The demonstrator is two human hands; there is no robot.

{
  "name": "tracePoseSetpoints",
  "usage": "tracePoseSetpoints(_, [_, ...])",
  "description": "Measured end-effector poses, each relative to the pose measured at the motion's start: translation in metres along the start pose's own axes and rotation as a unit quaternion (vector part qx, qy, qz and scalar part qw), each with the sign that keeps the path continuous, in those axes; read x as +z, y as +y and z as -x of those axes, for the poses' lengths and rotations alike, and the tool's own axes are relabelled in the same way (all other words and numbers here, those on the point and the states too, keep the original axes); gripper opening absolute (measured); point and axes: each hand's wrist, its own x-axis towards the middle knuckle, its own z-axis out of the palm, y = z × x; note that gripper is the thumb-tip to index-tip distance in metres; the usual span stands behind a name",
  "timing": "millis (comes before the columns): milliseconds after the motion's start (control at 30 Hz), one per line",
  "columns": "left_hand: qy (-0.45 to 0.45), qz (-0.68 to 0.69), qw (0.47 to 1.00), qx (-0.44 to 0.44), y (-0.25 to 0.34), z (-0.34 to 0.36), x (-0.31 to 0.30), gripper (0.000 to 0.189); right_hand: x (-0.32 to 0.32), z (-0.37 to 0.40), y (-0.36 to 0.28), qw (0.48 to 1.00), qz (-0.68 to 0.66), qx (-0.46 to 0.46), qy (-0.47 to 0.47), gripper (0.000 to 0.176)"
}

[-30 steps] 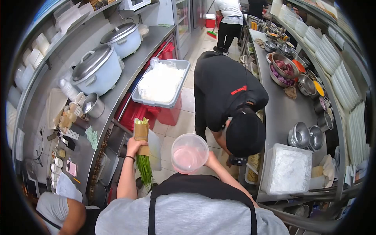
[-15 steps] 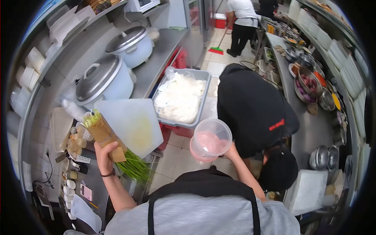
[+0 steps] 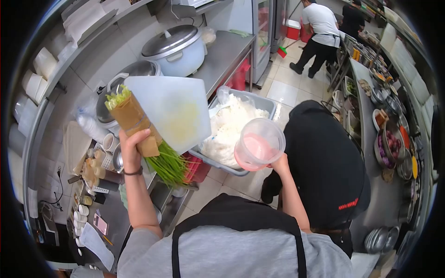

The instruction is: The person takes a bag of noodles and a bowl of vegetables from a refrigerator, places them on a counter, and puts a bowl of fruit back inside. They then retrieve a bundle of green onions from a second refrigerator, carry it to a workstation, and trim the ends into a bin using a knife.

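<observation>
My left hand [image 3: 133,147] grips a bunch of green stalks [image 3: 168,167] wrapped in brown paper [image 3: 134,116]. Behind the bunch is a white cutting board [image 3: 174,109], raised at a tilt; whether my left hand also holds it is hidden. In my right hand [image 3: 279,163] is a clear plastic container [image 3: 259,144] with a pinkish look at its bottom, held by its side. Beyond the container stands a grey tub [image 3: 265,102] filled with something white in plastic [image 3: 230,121].
A person in black [image 3: 324,162] bends over close on my right. Large lidded pots [image 3: 178,55] stand on the left steel counter [image 3: 227,51]. Bowls of food [image 3: 391,143] line the right counter. Farther back, a person in white [image 3: 320,23] holds a broom.
The cutting board has risen off the left counter along with the bunch. My view has shifted, and the container now overlaps the tub. The bending person's head is now out of sight.
</observation>
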Motion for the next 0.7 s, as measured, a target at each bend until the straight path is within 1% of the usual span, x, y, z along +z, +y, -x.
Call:
tracePoseSetpoints(33, [0.009, 0.015, 1.000, 0.007, -0.010, -0.018, 0.005, 0.037, 0.001, -0.014, 0.005, 0.999, 0.015, -0.028, -0.010, 0.019])
tracePoseSetpoints(67, [0.011, 0.015, 1.000, 0.010, -0.019, -0.033, 0.013, 0.037, 0.000, -0.025, 0.013, 0.999, 0.015, -0.032, -0.011, 0.019])
tracePoseSetpoints(133, [-0.001, 0.060, 0.998, -0.001, -0.040, -0.077, 0.029, 0.035, -0.001, -0.039, 0.001, 0.999, 0.007, -0.053, 0.003, 0.019])
tracePoseSetpoints(200, [-0.007, 0.091, 0.996, -0.008, -0.068, -0.129, 0.051, 0.033, 0.001, -0.054, -0.010, 0.996, -0.085, -0.006, 0.034, 0.019])
tracePoseSetpoints(267, [-0.028, 0.138, 0.989, -0.038, -0.108, -0.189, 0.067, 0.026, 0.005, -0.078, -0.009, 0.993, -0.100, -0.008, 0.062, 0.020])
tracePoseSetpoints(300, [-0.014, 0.173, 0.984, -0.043, -0.116, -0.215, 0.088, 0.021, 0.005, -0.089, -0.010, 0.998, -0.036, -0.004, 0.057, 0.022])
tracePoseSetpoints(333, [-0.020, 0.180, 0.983, -0.042, -0.134, -0.246, 0.103, 0.021, 0.006, -0.095, -0.010, 0.998, 0.028, 0.004, 0.050, 0.023])
tracePoseSetpoints(367, [0.003, 0.229, 0.972, -0.047, -0.161, -0.282, 0.120, 0.021, 0.008, -0.103, -0.013, 0.998, 0.030, 0.004, 0.060, 0.023])
tracePoseSetpoints(400, [0.025, 0.276, 0.959, -0.053, -0.187, -0.315, 0.138, 0.020, 0.010, -0.109, -0.017, 0.993, 0.076, -0.016, 0.085, 0.024])
tracePoseSetpoints(433, [0.072, 0.312, 0.946, -0.058, -0.208, -0.340, 0.161, 0.023, 0.013, -0.115, -0.017, 0.986, 0.121, -0.036, 0.109, 0.025])
tracePoseSetpoints(467, [0.118, 0.346, 0.928, -0.064, -0.229, -0.362, 0.185, 0.026, 0.019, -0.122, -0.011, 0.985, 0.123, -0.032, 0.118, 0.025])
tracePoseSetpoints(500, [0.166, 0.398, 0.898, -0.088, -0.255, -0.379, 0.208, 0.035, 0.025, -0.128, 0.001, 0.983, 0.111, -0.024, 0.146, 0.025])
tracePoseSetpoints(533, [0.182, 0.446, 0.871, -0.095, -0.282, -0.390, 0.227, 0.041, 0.030, -0.134, 0.010, 0.979, 0.100, -0.019, 0.174, 0.026])
tracePoseSetpoints(567, [0.226, 0.453, 0.857, -0.096, -0.294, -0.394, 0.248, 0.038, 0.034, -0.136, 0.013, 0.978, 0.077, -0.002, 0.192, 0.026])
tracePoseSetpoints(600, [0.220, 0.456, 0.856, -0.101, -0.309, -0.398, 0.261, 0.038, 0.038, -0.137, 0.016, 0.976, 0.053, 0.017, 0.211, 0.026])
tracePoseSetpoints(667, [0.195, 0.561, 0.768, -0.240, -0.349, -0.404, 0.286, 0.037, 0.041, -0.135, 0.030, 0.972, 0.052, 0.008, 0.229, 0.025])
tracePoseSetpoints(700, [0.225, 0.555, 0.759, -0.256, -0.376, -0.409, 0.299, 0.036, 0.041, -0.132, 0.032, 0.973, 0.021, 0.039, 0.229, 0.028])
